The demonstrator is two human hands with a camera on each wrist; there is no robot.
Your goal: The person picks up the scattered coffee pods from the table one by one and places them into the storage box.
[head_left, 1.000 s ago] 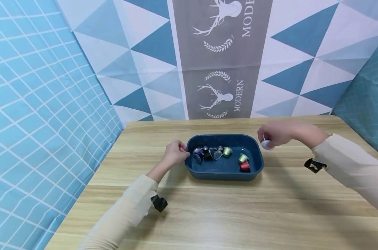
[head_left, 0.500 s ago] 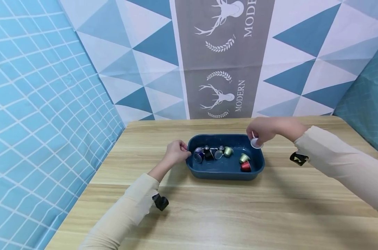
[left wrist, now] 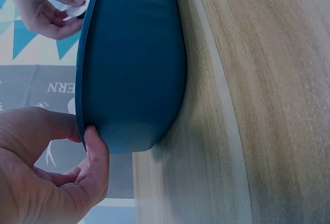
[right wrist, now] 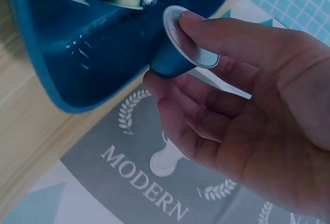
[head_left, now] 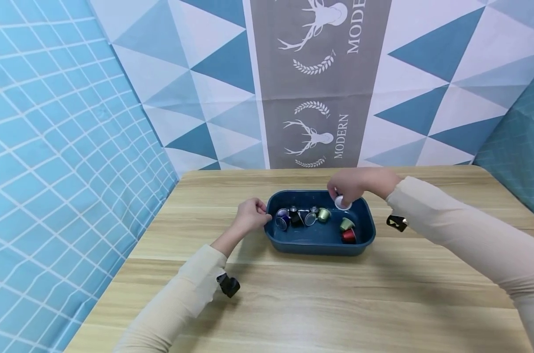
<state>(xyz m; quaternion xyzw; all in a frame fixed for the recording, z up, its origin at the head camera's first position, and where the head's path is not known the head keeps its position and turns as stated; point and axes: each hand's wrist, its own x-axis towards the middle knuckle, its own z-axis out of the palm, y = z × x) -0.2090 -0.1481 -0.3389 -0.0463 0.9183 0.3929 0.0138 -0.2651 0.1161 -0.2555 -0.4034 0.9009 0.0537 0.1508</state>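
Observation:
In the head view, my left hand (head_left: 251, 215) pinches the left rim of a dark blue plastic bin (head_left: 315, 249). The left wrist view shows thumb and finger on either side of that rim. My right hand (head_left: 352, 184) is over the bin's back right part. Its thumb presses the silver lid of a blue coffee capsule (right wrist: 170, 62), while fingertips support the base. A thin white pointed piece (right wrist: 229, 86) shows behind this capsule; its kind is unclear. Inside the bin lie a purple-blue capsule (head_left: 282, 222), a black one, pale green ones and a red capsule (head_left: 349, 236).
The bin stands on a wood-grain table (head_left: 293, 299), toward its back edge. A patterned cloth (head_left: 311, 93) hangs behind, and a blue checked sheet (head_left: 64, 147) borders the left. Each sleeve carries a small black wrist camera (head_left: 228, 284).
My right hand has moved left with the capsule, from beside the bin's right end to over its inside. The left hand keeps its hold on the rim.

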